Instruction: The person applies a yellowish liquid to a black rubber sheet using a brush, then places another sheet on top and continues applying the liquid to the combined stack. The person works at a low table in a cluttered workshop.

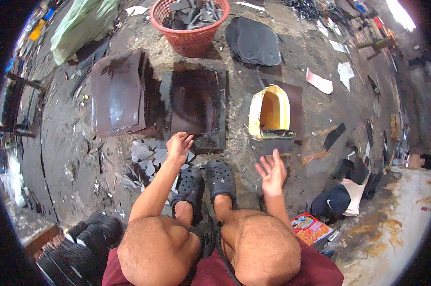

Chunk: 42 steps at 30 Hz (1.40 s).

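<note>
1. Currently, my left hand [178,145] is at the glossy dark-brown rectangular sheet [195,102] on the floor [239,109]; whether its fingers pinch, I cannot tell.
2. My right hand [272,175], fingers spread, nears no grip; a careless knock could spill the oval yellow tub's [286,108] amber contents [269,114].

The left forearm [154,189] emerges beyond the bent left knee [153,248] and slants forward and rightward to the left hand [178,145], its fingers loosely curved and slightly parted. The right forearm [277,208], partly hidden by the bent right knee [268,250], angles forward and slightly left; the right hand [273,174] spreads its fingers, the grip slack. Both hands stand well apart, the left farther forward.
</note>
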Available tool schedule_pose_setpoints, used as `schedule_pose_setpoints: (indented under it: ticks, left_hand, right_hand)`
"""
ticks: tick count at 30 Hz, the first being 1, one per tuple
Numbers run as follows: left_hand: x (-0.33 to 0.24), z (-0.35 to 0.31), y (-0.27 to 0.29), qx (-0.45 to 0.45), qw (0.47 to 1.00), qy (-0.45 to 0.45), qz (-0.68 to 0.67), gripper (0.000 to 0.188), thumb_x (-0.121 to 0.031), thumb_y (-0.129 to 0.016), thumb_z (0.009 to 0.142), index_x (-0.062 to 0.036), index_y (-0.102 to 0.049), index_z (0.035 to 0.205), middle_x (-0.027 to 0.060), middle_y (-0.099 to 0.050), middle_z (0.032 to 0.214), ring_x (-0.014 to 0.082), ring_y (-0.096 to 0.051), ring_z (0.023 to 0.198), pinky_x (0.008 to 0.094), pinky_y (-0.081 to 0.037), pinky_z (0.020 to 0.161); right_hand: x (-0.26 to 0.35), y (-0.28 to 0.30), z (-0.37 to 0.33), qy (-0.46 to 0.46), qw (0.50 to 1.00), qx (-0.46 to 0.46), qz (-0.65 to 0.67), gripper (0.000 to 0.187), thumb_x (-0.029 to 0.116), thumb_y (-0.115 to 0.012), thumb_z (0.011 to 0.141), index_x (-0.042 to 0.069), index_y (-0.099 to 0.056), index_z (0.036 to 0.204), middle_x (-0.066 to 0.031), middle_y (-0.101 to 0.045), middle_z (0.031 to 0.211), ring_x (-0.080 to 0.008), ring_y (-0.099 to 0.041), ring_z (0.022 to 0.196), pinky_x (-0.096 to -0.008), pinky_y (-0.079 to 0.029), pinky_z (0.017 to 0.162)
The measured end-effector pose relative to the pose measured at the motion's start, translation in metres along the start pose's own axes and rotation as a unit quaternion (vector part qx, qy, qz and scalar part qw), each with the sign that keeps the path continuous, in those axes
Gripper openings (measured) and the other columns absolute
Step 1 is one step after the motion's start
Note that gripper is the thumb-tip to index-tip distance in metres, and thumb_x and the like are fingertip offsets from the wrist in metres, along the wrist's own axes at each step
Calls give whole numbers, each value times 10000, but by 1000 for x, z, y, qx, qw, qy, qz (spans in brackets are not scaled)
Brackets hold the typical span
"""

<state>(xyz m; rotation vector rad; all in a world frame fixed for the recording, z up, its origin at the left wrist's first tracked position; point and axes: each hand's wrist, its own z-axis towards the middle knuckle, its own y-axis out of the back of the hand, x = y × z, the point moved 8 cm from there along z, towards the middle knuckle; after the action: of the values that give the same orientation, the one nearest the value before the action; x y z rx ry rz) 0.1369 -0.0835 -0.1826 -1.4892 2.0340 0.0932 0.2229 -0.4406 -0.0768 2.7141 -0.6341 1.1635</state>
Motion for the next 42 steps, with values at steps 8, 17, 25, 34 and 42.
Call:
schedule_pose_setpoints:
  ticks: [8,17,25,34,42]
  left_hand:
    - [7,18,5,18,999,-38,-2,124,29,-629,853,17,-548,946,151,-674,936,236,-693,832,331,-552,733]
    - [0,9,6,22,997,-64,24,352,90,-578,742,-14,-630,1074,50,-664,917,138,-608,755,275,-496,668]
    - [-1,0,-11,55,996,-69,31,785,111,-526,685,23,-393,1454,126,-593,1284,239,-575,1120,279,-456,926]
    - [-5,33,-14,90,982,-1,166,440,-85,-613,820,7,-594,1250,121,-633,1170,219,-615,989,333,-468,822]
    - [-15,34,-13,61,987,75,125,247,-174,-651,874,-10,-657,1059,126,-640,1115,270,-644,1027,394,-451,937]
  right_hand:
    - [-140,-148,-39,-206,932,282,-102,339,169,-690,940,6,-626,1231,-135,-722,1045,-227,-707,777,-350,-579,639]
    - [-188,-205,-9,-260,962,50,-63,188,238,-744,891,83,-664,964,-39,-718,905,-151,-646,657,-274,-516,543]
    - [-166,-230,0,-220,968,34,114,125,94,-680,874,34,-631,972,-72,-702,913,-191,-721,795,-248,-572,556]
    - [-17,-330,-29,-34,977,192,86,133,174,-639,904,63,-605,968,-62,-687,957,-168,-720,859,-293,-532,645]
    - [53,-328,-83,37,959,216,178,166,68,-618,894,-53,-539,975,-152,-629,1003,-274,-710,891,-395,-644,755]
